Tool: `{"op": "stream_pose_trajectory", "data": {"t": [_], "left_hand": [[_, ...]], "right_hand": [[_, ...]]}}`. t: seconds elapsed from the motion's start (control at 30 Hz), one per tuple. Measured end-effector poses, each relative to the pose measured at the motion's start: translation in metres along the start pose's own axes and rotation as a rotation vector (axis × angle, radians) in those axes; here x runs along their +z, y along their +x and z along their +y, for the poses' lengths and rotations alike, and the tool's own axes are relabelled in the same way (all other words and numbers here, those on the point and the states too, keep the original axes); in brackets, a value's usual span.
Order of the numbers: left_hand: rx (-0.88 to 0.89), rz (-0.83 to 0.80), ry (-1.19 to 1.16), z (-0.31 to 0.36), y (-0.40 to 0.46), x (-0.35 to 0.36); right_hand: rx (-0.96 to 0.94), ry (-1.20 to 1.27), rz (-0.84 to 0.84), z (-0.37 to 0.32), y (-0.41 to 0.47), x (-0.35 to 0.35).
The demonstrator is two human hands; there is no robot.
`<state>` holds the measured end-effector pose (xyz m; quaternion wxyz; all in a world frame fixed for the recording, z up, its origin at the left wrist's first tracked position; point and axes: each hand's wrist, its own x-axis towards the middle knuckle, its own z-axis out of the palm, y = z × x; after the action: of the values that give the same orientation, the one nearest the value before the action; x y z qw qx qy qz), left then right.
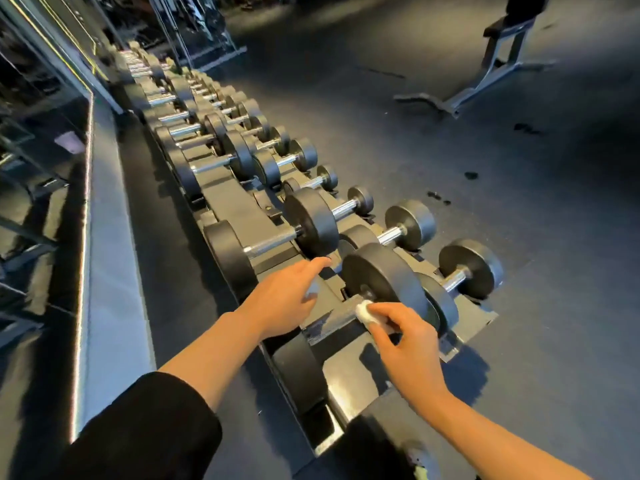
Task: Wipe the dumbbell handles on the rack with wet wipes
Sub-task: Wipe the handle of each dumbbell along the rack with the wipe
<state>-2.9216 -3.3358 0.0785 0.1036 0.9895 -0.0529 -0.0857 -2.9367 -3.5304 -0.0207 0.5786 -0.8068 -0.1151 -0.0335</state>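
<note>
Head view: at the rack's (346, 375) near end, the right hand (405, 344) pinches a balled wet wipe (364, 310) w/ fingertips, pressed on the nearest dumbbell handle (332, 323), prob. to scrub its knurling. Left hand (284, 299) hangs relaxed, fingers extended, over the rack just beyond, holding nothing, likely for balance. More dumbbells (277, 237) line the rack toward its far end.

Left hand (282, 299) is reaching forward, fingers relaxed and extended; right hand (403, 344) is curling its fingers (375, 311) in a pinch
</note>
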Motion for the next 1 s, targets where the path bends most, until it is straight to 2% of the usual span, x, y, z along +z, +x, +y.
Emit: {"op": "stream_pose_trajectory", "data": {"t": [0.17,0.33,0.57,0.77,1.0], "left_hand": [[0.113,-0.122,0.038,-0.005,0.019,0.001],[0.147,-0.309,-0.068,-0.019,0.032,0.009],[0.157,-0.278,-0.346,-0.031,0.030,0.012],[0.178,-0.290,-0.383,-0.031,0.038,0.015],[0.170,-0.200,-0.417,-0.034,0.035,0.018]], "right_hand": [[0.090,-0.053,0.089,0.011,-0.016,0.019],[0.215,-0.100,0.164,0.014,-0.016,0.027],[0.363,-0.058,0.302,0.004,-0.007,0.055],[0.431,0.039,0.385,0.004,-0.003,0.075],[0.405,0.170,0.403,-0.009,-0.015,0.086]]}}
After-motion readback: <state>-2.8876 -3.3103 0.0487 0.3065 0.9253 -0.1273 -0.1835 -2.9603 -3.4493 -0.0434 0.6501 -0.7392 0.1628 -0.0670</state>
